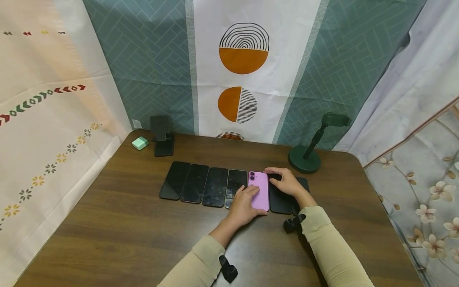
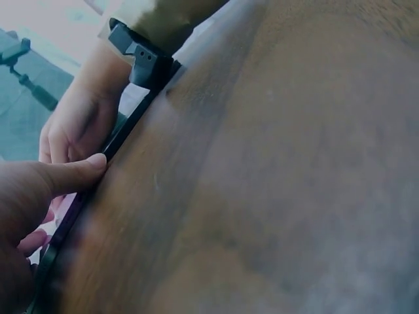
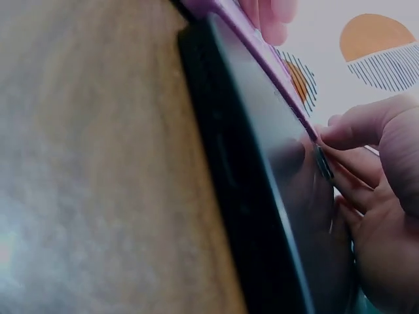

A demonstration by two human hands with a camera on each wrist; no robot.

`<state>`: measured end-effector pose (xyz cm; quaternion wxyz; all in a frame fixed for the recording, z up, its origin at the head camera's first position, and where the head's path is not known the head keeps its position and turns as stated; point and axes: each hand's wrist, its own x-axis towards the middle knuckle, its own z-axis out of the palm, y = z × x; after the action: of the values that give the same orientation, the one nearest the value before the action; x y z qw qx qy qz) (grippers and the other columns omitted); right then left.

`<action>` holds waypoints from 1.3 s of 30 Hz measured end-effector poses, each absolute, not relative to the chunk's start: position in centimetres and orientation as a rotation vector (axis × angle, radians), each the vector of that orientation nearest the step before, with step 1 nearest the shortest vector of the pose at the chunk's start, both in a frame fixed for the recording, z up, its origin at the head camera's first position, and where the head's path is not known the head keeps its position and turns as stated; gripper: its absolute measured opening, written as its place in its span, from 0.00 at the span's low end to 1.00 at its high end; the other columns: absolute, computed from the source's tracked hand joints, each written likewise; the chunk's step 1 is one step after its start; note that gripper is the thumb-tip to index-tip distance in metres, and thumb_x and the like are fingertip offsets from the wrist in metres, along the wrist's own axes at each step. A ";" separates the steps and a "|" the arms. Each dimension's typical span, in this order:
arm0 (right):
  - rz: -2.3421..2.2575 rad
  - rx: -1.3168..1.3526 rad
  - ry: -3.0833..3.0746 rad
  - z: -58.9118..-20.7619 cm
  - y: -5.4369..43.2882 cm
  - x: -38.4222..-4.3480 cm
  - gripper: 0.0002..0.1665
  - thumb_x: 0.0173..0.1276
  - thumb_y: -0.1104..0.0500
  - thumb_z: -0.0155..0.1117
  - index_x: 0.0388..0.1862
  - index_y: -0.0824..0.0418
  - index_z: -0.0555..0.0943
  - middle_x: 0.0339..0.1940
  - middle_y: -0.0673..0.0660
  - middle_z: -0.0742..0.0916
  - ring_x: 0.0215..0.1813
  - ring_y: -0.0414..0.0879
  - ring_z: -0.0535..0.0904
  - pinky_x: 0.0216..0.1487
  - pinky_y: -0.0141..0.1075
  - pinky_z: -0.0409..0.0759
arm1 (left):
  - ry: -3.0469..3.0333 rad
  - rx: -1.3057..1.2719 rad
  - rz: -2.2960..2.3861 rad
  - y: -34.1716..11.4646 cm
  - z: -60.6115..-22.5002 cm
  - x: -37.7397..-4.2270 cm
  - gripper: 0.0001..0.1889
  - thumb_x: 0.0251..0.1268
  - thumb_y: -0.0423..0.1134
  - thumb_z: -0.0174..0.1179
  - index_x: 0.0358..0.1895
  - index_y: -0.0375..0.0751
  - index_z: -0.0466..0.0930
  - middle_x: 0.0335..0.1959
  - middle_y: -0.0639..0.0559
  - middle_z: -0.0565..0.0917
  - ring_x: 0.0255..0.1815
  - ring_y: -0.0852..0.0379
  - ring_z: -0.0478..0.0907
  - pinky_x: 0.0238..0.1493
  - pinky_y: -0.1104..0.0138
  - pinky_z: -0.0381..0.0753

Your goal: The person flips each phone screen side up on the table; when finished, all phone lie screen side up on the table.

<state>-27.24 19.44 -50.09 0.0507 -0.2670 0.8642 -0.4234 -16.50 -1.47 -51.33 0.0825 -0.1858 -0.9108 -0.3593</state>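
A pink smartphone (image 1: 263,190) lies back up on the table, its two camera lenses at the upper left. My left hand (image 1: 244,205) rests along its left side, fingertips over its back and thumb at the bottom edge. From the upper right, my right hand (image 1: 287,184) reaches in: index finger along the top edge, thumb near the top right corner. Just right of the pink one, a dark phone (image 1: 279,204) lies partly beneath the right hand. In the right wrist view, the thumb tip sits at the end of the pink phone's edge (image 3: 288,88).
Several black-screened phones, the leftmost (image 1: 174,181) among them, continue the row leftward. Another dark phone (image 1: 304,183) ends it at right. Behind stand a black phone stand (image 1: 164,147), a small mint-green box (image 1: 140,143) and a green round-based stand (image 1: 304,160) on the wooden table (image 1: 125,223).
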 end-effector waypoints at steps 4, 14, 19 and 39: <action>-1.317 -0.836 2.610 -50.2 19.5 -27.2 0.25 0.66 0.74 0.64 0.62 0.70 0.79 0.58 0.66 0.85 0.66 0.63 0.77 0.70 0.61 0.67 | -2.706 -0.585 -1.074 -1.6 -51.4 -16.5 0.41 0.43 0.49 0.83 0.62 0.34 0.81 0.63 0.45 0.81 0.70 0.50 0.73 0.76 0.52 0.59; -1.386 -0.858 2.532 -49.8 19.4 -27.1 0.32 0.61 0.73 0.72 0.65 0.65 0.77 0.61 0.65 0.83 0.66 0.62 0.75 0.70 0.61 0.67 | -2.652 -0.686 -1.171 -2.1 -51.3 -16.5 0.36 0.54 0.47 0.78 0.64 0.33 0.78 0.67 0.42 0.78 0.72 0.48 0.70 0.76 0.49 0.58; -1.468 -0.872 2.477 -49.2 19.5 -26.6 0.33 0.61 0.75 0.72 0.66 0.72 0.75 0.61 0.70 0.82 0.64 0.66 0.76 0.68 0.63 0.68 | -2.670 -0.771 -1.245 -2.4 -51.1 -16.4 0.35 0.62 0.45 0.72 0.70 0.35 0.73 0.73 0.44 0.72 0.76 0.46 0.64 0.76 0.50 0.59; -1.435 -0.902 2.462 -48.9 19.3 -27.0 0.45 0.60 0.71 0.74 0.73 0.76 0.64 0.64 0.73 0.79 0.66 0.69 0.74 0.67 0.65 0.68 | -2.554 -0.823 -1.528 -3.1 -50.7 -17.1 0.42 0.58 0.41 0.76 0.75 0.39 0.67 0.76 0.44 0.67 0.75 0.48 0.64 0.71 0.56 0.70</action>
<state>-26.99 19.31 -48.87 0.0765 -0.3009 0.8213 -0.4787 -17.07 -3.08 -50.66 0.0268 -0.2665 -0.8267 -0.4947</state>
